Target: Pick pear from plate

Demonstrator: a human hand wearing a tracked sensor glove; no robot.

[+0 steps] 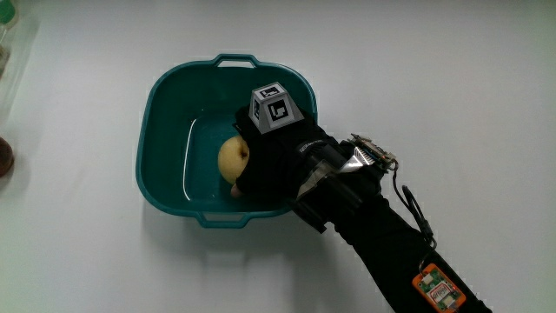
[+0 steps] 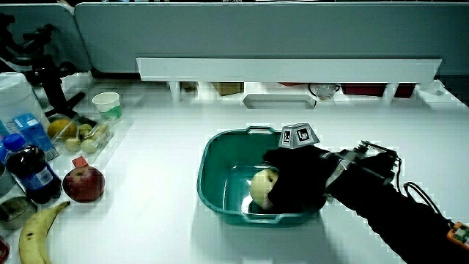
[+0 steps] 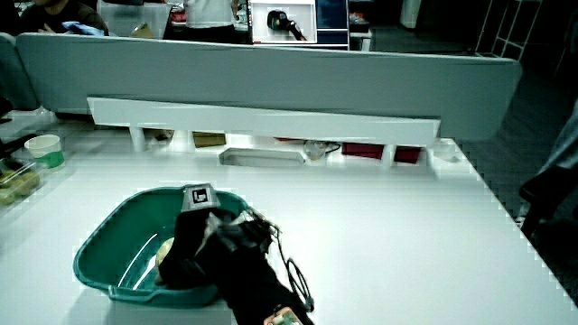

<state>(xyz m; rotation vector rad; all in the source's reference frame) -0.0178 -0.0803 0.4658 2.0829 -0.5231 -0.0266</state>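
Note:
A pale yellow pear [image 1: 231, 160] lies inside a teal basin [image 1: 165, 96] that stands on the white table. The gloved hand [image 1: 261, 161] reaches into the basin and its fingers are wrapped around the pear. In a side view the pear [image 2: 260, 187] shows at the hand [image 2: 293, 180] with the fingers closed on it. In a side view the hand [image 3: 194, 244] covers nearly all of the pear [image 3: 166, 249] in the basin [image 3: 108, 236]. The patterned cube [image 1: 274, 107] sits on the back of the hand.
In a side view a banana [image 2: 33, 231], a red apple [image 2: 83, 183], a dark bottle [image 2: 31, 173], a tray of small fruit [image 2: 77, 134] and a white cup [image 2: 108, 104] stand beside the basin [image 2: 220, 158]. A low shelf [image 2: 289, 70] runs along the partition.

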